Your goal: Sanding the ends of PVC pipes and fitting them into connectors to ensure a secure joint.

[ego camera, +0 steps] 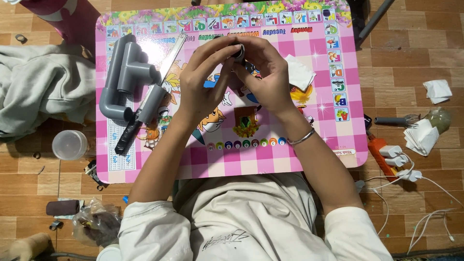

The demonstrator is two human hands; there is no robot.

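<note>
Both my hands meet over the middle of a small pink children's table [319,145] printed with cartoons and letters. My left hand [200,79] and my right hand [266,72] together pinch a small round object with a white rim and dark centre [239,50]; most of it is hidden by my fingers. A silver bangle [300,139] circles my right wrist. A white tissue [298,72] lies just right of my right hand.
Grey plastic pipe fittings [126,72] and a hacksaw with a black handle [145,104] lie on the table's left side. On the tiled floor: grey cloth [43,87] at left, a clear lid [70,145], white chargers and cables [401,162], crumpled tissues [425,135] at right.
</note>
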